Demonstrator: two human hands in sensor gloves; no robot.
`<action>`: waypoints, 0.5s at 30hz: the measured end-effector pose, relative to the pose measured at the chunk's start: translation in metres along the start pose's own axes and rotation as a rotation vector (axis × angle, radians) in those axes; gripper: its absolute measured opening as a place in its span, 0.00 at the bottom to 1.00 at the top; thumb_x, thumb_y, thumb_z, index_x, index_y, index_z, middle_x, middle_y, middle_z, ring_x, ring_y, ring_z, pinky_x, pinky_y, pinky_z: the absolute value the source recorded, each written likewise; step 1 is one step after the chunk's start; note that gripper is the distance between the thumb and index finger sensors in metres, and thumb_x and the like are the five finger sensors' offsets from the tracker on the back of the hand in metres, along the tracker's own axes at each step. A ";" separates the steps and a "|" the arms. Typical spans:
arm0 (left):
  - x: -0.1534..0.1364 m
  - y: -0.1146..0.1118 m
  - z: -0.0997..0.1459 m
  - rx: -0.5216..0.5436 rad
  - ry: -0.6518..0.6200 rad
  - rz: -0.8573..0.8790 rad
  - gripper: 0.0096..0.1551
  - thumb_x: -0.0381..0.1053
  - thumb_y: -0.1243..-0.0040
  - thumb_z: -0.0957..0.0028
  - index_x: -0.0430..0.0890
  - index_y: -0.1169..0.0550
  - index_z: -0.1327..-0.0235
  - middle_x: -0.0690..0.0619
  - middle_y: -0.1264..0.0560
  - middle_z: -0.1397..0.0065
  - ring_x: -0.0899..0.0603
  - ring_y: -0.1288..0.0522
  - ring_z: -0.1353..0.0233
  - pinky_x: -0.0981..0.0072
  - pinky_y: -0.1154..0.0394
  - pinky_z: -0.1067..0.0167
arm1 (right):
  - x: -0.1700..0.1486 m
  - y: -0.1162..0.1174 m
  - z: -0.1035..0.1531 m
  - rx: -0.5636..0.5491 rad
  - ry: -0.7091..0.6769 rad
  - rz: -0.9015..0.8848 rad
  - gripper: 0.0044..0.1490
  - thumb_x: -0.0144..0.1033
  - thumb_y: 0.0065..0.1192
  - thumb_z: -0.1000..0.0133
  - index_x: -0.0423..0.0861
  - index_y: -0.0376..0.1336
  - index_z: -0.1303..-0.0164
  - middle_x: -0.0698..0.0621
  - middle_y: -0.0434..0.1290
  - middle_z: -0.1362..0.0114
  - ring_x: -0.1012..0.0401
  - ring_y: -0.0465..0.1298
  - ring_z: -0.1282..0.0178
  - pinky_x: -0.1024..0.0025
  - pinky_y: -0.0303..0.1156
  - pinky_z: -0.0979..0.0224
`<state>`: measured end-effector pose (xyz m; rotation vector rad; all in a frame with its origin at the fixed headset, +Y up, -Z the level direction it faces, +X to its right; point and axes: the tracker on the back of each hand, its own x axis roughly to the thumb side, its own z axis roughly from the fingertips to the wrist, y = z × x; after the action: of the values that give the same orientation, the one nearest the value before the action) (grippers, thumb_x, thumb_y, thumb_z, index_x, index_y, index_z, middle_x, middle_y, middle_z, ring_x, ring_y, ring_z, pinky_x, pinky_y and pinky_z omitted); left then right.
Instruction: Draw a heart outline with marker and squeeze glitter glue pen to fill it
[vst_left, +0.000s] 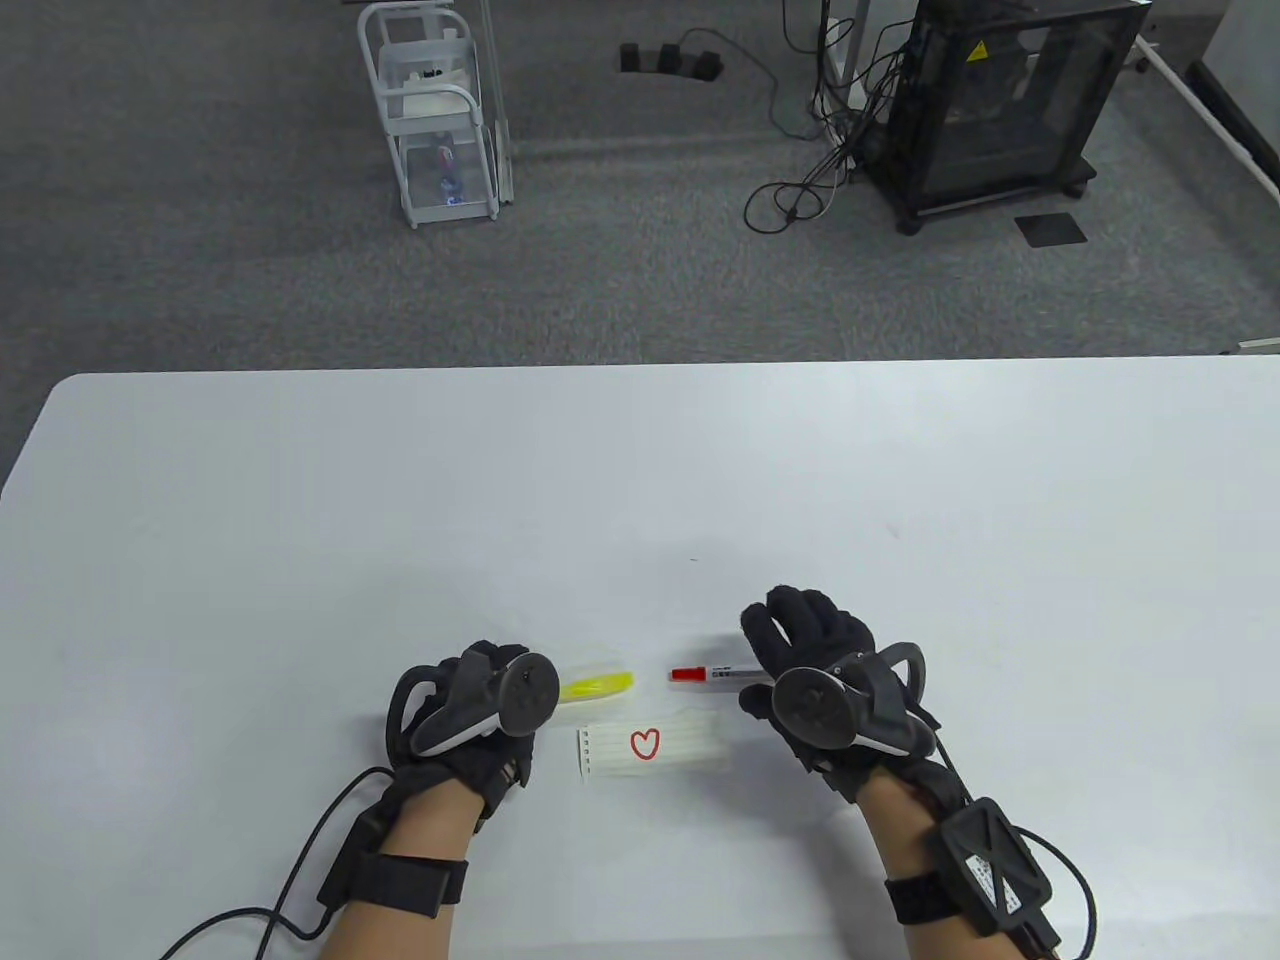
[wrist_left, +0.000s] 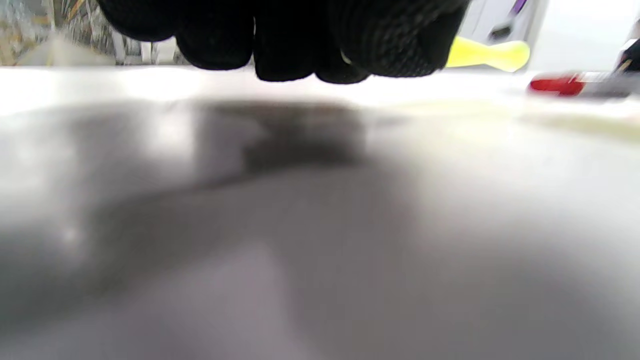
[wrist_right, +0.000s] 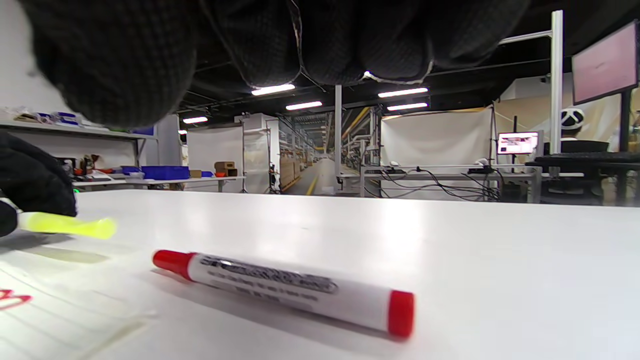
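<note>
A small lined paper (vst_left: 690, 750) lies near the table's front edge with a red heart outline (vst_left: 646, 743) drawn on it. My left hand (vst_left: 490, 700) sits just left of the paper and grips a yellow glitter glue pen (vst_left: 600, 685), whose tip points right; its curled fingers (wrist_left: 300, 35) cover the pen's body (wrist_left: 487, 54). The red-capped white marker (vst_left: 715, 675) lies flat on the table above the paper's right side. My right hand (vst_left: 800, 625) hovers over the marker's (wrist_right: 285, 292) right end with its fingers (wrist_right: 350, 40) spread, not holding it.
The white table (vst_left: 640, 470) stretches wide behind and beside the hands. Beyond its far edge the floor holds a white wire rack (vst_left: 435, 120), a black cabinet (vst_left: 1000, 100) and loose cables (vst_left: 800, 190). Glove cables trail off the front edge.
</note>
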<state>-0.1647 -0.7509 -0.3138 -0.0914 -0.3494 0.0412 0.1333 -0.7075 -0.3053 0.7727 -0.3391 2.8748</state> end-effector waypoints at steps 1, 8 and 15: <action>0.004 0.005 0.004 0.084 -0.026 0.027 0.28 0.53 0.41 0.50 0.46 0.27 0.37 0.46 0.29 0.30 0.33 0.34 0.29 0.41 0.36 0.37 | 0.004 -0.002 0.001 -0.008 -0.011 -0.010 0.51 0.53 0.68 0.54 0.39 0.58 0.25 0.29 0.58 0.22 0.33 0.62 0.27 0.37 0.62 0.31; 0.040 0.031 0.024 0.223 -0.158 0.019 0.28 0.53 0.40 0.51 0.44 0.26 0.39 0.44 0.26 0.31 0.30 0.31 0.30 0.38 0.33 0.39 | 0.036 -0.008 0.004 0.040 -0.002 -0.203 0.48 0.55 0.63 0.50 0.41 0.58 0.24 0.36 0.74 0.33 0.49 0.79 0.48 0.52 0.76 0.47; 0.055 0.037 0.035 0.285 -0.222 0.082 0.28 0.53 0.37 0.52 0.43 0.25 0.41 0.47 0.15 0.41 0.36 0.17 0.35 0.41 0.22 0.45 | 0.033 0.012 0.002 0.104 0.150 -0.631 0.37 0.42 0.65 0.48 0.35 0.65 0.33 0.40 0.81 0.44 0.54 0.84 0.58 0.57 0.80 0.55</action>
<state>-0.1261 -0.7085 -0.2662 0.1828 -0.5575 0.1824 0.1032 -0.7164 -0.2888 0.5449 0.0701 2.3401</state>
